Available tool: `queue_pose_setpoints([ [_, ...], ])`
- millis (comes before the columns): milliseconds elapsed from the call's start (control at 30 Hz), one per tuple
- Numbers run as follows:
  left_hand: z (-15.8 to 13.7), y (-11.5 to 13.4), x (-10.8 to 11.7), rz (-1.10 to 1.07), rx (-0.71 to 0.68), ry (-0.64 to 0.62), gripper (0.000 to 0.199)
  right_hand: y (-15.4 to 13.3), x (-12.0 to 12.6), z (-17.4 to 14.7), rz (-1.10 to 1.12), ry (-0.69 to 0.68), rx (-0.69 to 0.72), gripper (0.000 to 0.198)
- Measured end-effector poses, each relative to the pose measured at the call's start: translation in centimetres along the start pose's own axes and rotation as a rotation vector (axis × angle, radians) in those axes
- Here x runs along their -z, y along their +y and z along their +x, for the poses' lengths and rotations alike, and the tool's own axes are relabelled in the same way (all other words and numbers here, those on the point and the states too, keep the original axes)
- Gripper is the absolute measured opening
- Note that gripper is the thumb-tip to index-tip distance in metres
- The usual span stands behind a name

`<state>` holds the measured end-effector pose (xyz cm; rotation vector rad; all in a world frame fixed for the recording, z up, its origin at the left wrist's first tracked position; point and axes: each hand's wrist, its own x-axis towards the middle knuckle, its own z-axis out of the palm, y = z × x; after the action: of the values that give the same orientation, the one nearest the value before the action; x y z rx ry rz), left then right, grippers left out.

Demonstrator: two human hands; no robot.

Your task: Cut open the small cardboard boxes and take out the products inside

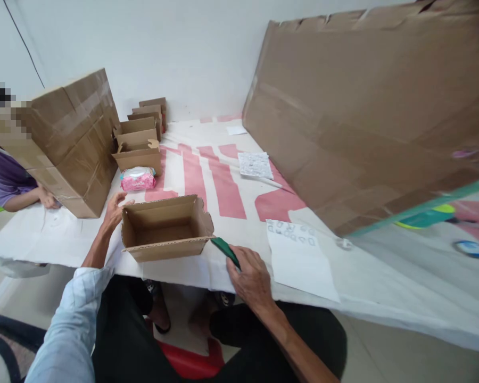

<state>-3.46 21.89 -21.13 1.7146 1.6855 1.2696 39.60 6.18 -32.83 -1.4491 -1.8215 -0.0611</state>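
An open cardboard box rests near the table's front edge, its hollow side facing up. At its left back corner is my left hand, fingers curved round the edge; part of them is hidden behind the cardboard. My right hand is closed on a flat green object whose exact kind I cannot make out. The tip of that object points at the box's right front corner, touching it or very close to it.
Several similar small boxes stand in a row behind a pink wipes pack. Large cardboard panels rise at left and right. A marked paper sheet lies right. Another person's hand rests at far left.
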Motion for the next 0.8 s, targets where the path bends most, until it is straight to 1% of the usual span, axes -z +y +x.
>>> queue_pose_setpoints([
  [33, -1.8, -0.1, 0.8, -0.045, 0.025, -0.03, 0.059, -0.1, 0.0, 0.0, 0.006, -0.005, -0.009, 0.032],
  [100, -5.4, -0.2, 2.3, -0.219, 0.089, -0.096, 0.07, -0.2, -0.1, 0.0, 0.017, -0.009, -0.021, 0.034],
  [167, -8.4, -0.2, 3.3, -0.379, 0.088, -0.168, 0.09, -0.2, -0.1, 0.1, 0.022, -0.011, -0.025, 0.035],
  [233, -10.7, 0.4, 3.7, -0.479, 0.064, -0.289, 0.115, -0.2, -0.2, 0.1, 0.018, -0.014, -0.025, 0.035],
  [267, -11.6, 0.8, 3.6, -0.496, 0.059, -0.357, 0.125, -0.2, -0.2, 0.1, 0.016, -0.015, -0.023, 0.034],
  [300, -12.2, 1.3, 3.4, -0.486, 0.064, -0.412, 0.13, -0.2, -0.3, 0.1, 0.013, -0.015, -0.019, 0.034],
  [367, -13.0, 2.5, 2.7, -0.414, 0.077, -0.471, 0.13, 0.0, -0.4, 0.1, 0.008, -0.007, -0.006, 0.032],
  [467, -13.4, 3.8, 1.4, -0.322, 0.069, -0.457, 0.126, 0.3, -0.5, -0.1, -0.009, 0.018, -0.008, 0.031],
  [600, -14.1, 4.0, 0.5, -0.304, 0.002, -0.397, 0.128, 0.6, -0.5, -0.2, -0.052, 0.035, -0.06, 0.032],
  [700, -15.4, 3.8, 0.1, -0.298, -0.05, -0.363, 0.129, 0.5, -0.5, -0.2, -0.075, 0.019, -0.08, 0.033],
  [800, -17.4, 3.7, -0.1, -0.32, -0.074, -0.348, 0.131, 0.3, -0.4, -0.1, -0.104, 0.005, -0.098, 0.032],
])
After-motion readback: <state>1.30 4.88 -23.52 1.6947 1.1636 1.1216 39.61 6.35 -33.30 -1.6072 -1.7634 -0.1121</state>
